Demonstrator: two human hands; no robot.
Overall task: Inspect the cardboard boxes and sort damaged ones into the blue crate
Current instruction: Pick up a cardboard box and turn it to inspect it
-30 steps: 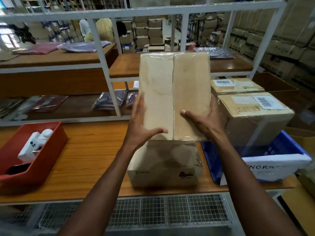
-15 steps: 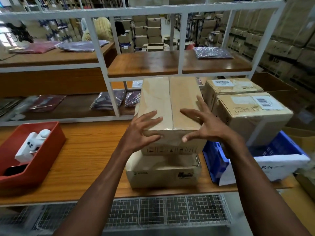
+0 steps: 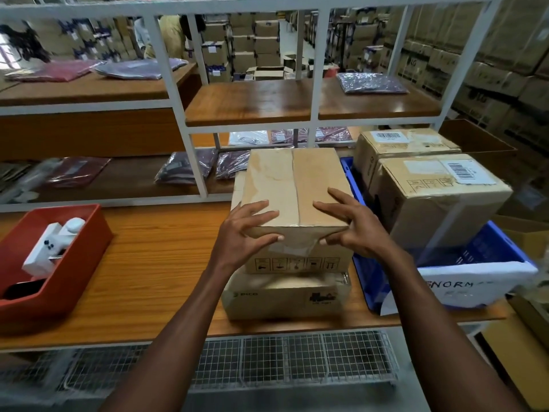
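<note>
In a warehouse aisle lined with stacked brown cartons [image 3: 505, 69], a white metal rack [image 3: 169, 93] with wood shelves stands behind a wooden worktable [image 3: 154, 263]. Bagged clothes [image 3: 139, 68] lie on the upper shelves, more bagged clothes on the lower shelf behind the table. A person [image 3: 166, 37] is partly visible far back between the rack posts. Wire mesh shelf [image 3: 291, 361] runs below the table's front edge.

On the table's right end, blue crate [image 3: 490, 248] holds two labelled boxes [image 3: 430, 197], one behind the other, both with barcode stickers; a white paper sign [image 3: 475, 283] with handwriting hangs on the crate's front wall, text only partly readable. On the left end, red bin [image 3: 74, 263] holds a white device [image 3: 53, 245] and something dark, cannot tell what.

Center of table, just beside the crate: taped box [image 3: 294, 185] sits on top of a flatter bottom box [image 3: 285, 295], upright, seam tape running front to back, handling symbols printed on its front face, loose clear tape wrinkled at the front top edge. Left hand [image 3: 240, 233] grips the box's near left corner, fingers spread on the top, thumb on the front face. Right hand [image 3: 353, 227] grips the near right corner the same way, fingertips on top, thumb at the front edge by the loose tape.
</note>
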